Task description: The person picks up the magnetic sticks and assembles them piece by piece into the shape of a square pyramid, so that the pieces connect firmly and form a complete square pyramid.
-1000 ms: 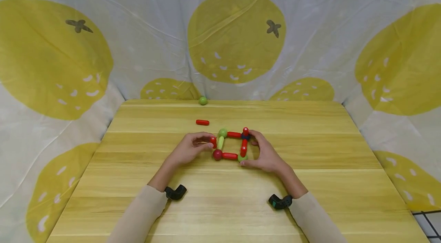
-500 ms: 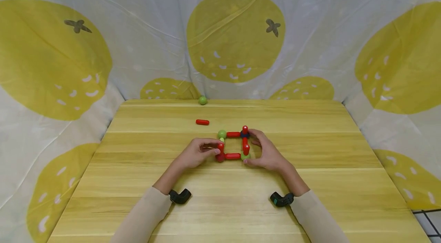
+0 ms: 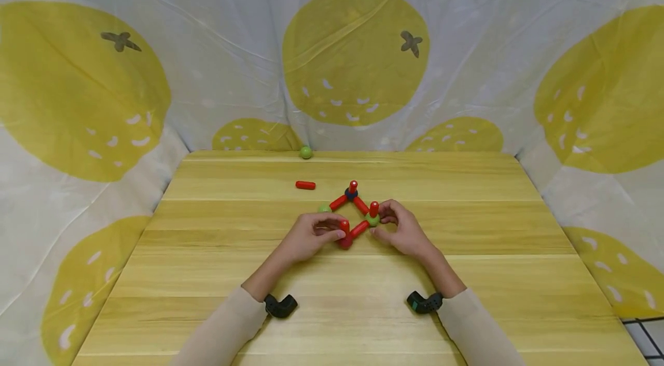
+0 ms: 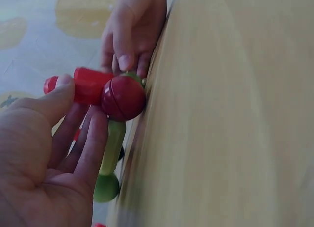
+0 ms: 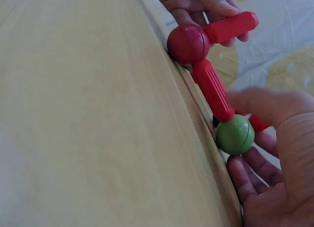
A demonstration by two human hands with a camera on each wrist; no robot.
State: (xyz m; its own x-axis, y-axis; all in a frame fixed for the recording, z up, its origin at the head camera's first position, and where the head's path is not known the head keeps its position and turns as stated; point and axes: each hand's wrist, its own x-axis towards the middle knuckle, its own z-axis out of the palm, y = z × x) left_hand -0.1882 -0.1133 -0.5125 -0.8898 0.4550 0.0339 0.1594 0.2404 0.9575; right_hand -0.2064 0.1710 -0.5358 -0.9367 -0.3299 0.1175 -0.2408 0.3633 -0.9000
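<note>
A four-sided frame of magnetic building rods and balls stands on the table, corner toward me in the head view. My left hand (image 3: 311, 234) pinches an upright red rod (image 4: 88, 87) on top of the red ball (image 4: 123, 98). My right hand (image 3: 403, 229) holds the near green ball (image 5: 235, 134) at the right corner between thumb and fingers. Another upright red rod (image 3: 374, 208) tops that ball. At the far corner a dark blue ball (image 3: 351, 193) carries a third upright red rod (image 3: 353, 185). The left green ball (image 3: 324, 209) is partly hidden; a yellow-green rod (image 4: 113, 147) joins it to the red ball.
A loose red rod (image 3: 305, 185) lies behind the frame, to the left. Farther back, a loose green ball (image 3: 306, 153) sits at the table's back edge, by the patterned cloth (image 3: 358, 55). The wooden table (image 3: 342, 308) extends in front of the frame.
My left hand brought its red rod right, onto the red ball, where it now stands. The frame turned from square-on to corner-on. My right hand's fingers drew in from the blue ball toward the green one.
</note>
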